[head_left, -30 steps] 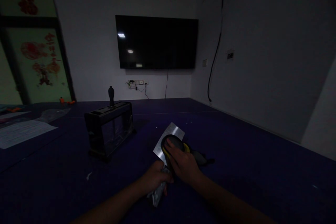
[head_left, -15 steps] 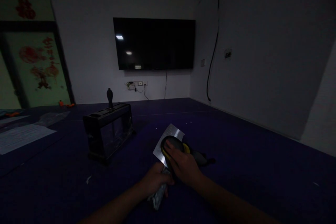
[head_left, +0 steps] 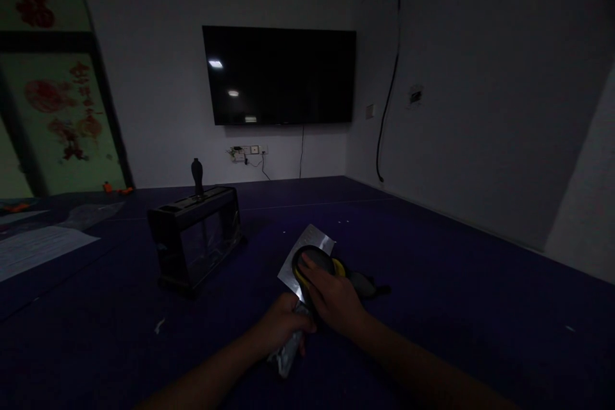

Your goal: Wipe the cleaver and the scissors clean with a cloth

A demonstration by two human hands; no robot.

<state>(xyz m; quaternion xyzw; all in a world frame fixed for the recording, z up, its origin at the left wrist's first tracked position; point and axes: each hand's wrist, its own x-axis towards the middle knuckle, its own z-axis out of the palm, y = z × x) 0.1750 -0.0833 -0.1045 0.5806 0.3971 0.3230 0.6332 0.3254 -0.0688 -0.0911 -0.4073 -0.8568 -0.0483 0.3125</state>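
Observation:
My left hand (head_left: 287, 323) is closed around the handle of a cleaver (head_left: 291, 267), a broad, shiny rectangular blade pointing up and away from me. Its handle looks wrapped in crumpled, pale plastic. My right hand (head_left: 331, 291) wraps over a rounded black, grey and yellow tool (head_left: 314, 259), which lies across the right part of the blade. The fingers rest on top of its round head. Its grey body (head_left: 361, 283) extends to the right and ends in a dark tip. What the tool's underside touches is hidden, and its exact kind is not clear.
A black open-framed box (head_left: 192, 202) with clear sides stands to the left, a dark handle (head_left: 197, 174) upright on it. Printed sheets (head_left: 43, 246) lie at far left on the dark purple surface (head_left: 432, 307). A television (head_left: 281, 77) hangs on the back wall.
The whole view has shifted slightly, so everything sits a little further left and up. Both hands keep their grips, and the tool stays over the blade in nearly the same place.

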